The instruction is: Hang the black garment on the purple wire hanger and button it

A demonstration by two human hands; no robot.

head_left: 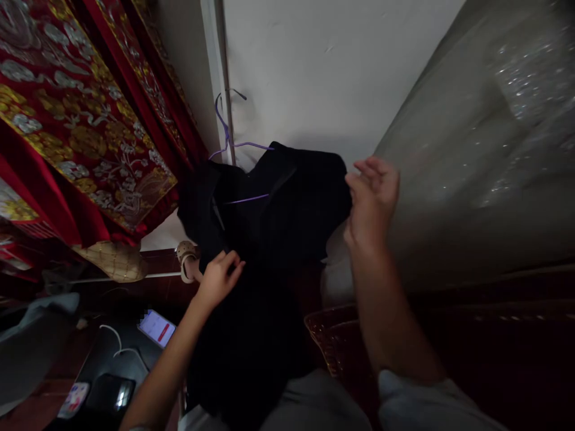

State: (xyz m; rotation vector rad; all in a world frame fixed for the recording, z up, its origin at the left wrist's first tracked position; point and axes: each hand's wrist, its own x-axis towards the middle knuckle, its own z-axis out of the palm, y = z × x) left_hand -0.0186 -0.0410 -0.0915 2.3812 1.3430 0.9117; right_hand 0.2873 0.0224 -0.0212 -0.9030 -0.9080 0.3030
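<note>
A black garment (305,197) with an open collar hangs on a purple wire hanger (250,144), which is hooked on a pole (226,78). My left hand (221,276) lies at the garment's front, below the neck opening. Its fingers are curled in against the dark cloth, and the exact grip is hard to see. Beside the shoulder or sleeve edge on the right is my right hand (374,188). Its fingers are bent but apart, with the cloth's edge close to the thumb and index finger. The garment's lower part fades into shadow.
Red embroidered cloth (99,114) hangs at the left. A translucent, glittery cover (471,149) fills the right side. Carved dark red furniture (335,335) stands below it. A lit phone (156,328), white cable (119,341) and black device (112,392) lie lower left. Another person's clog-shod foot (187,263) shows behind.
</note>
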